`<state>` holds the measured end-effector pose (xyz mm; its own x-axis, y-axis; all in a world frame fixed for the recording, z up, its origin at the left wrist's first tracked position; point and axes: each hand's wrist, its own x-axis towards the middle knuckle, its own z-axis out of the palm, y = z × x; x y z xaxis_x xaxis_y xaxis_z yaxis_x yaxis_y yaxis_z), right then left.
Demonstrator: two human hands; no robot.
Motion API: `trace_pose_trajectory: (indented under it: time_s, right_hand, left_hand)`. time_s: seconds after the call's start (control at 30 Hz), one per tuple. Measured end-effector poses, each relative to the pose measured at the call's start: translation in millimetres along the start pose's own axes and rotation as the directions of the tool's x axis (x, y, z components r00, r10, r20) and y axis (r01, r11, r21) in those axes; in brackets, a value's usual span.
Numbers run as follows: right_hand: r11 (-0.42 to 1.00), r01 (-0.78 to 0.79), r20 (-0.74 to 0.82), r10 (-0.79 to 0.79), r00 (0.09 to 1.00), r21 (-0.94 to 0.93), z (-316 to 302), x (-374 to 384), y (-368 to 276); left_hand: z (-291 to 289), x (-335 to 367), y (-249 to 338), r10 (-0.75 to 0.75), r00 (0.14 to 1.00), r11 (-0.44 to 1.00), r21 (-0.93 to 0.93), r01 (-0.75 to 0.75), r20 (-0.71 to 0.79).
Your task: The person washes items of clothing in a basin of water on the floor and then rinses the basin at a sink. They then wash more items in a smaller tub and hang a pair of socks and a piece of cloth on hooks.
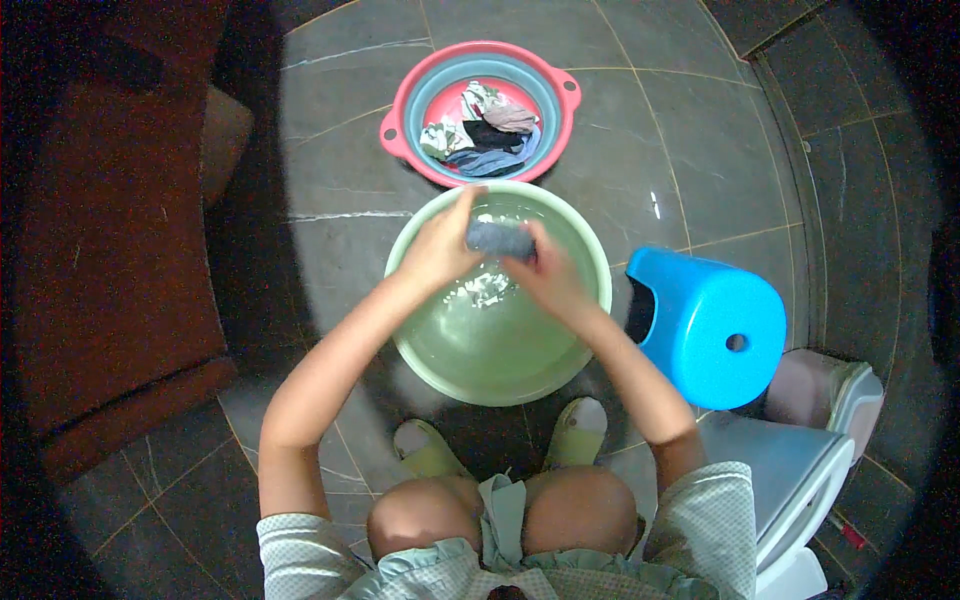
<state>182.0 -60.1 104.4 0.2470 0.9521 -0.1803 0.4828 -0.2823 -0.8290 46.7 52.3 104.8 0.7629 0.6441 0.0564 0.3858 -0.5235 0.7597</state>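
Knees (418,515) stand apart at the lower edge, with slippers (430,452) flat on the tiles ahead of them; that spread probably leaves both arms a free path forward. Just past the toes sits the basin (500,392), pale green and holding water, likely set so close to save a long reach. To its right stands the blue stool (715,325), beside the right forearm but outside the arms' path.

Over the farther half of the basin, the left hand (445,240) grips one end of the cloth (502,240) and the right hand (548,275) closes on the other; blur hides exactly how the right fingers wrap. The cloth is bunched, grey-blue, and spans the gap between them. Holding it inside the rim would let drips fall back into the water; whether its underside touches the surface, I cannot tell.

Beyond, near the basin's far rim, the pink tub (490,47) cradles crumpled clothes (490,130) on its bottom, its raised wall seemingly serving to keep them off the floor.
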Motion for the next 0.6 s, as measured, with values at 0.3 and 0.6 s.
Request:
trace_pose_trajectory:
  time_s: [0.3, 0.6]
  right_hand:
    - [0.947, 0.087, -0.095, -0.06, 0.994, 0.311, -25, 20, 16]
    - [0.954, -0.124, -0.288, 0.204, 0.936, 0.274, -31, -65, 61]
  left_hand:
    - [-23, -3, -27, -0.156, 0.914, 0.982, -0.158, 0.103, -0.373]
    - [-4, -98, -67, -0.403, 0.795, 0.915, -0.201, 0.349, -0.453]
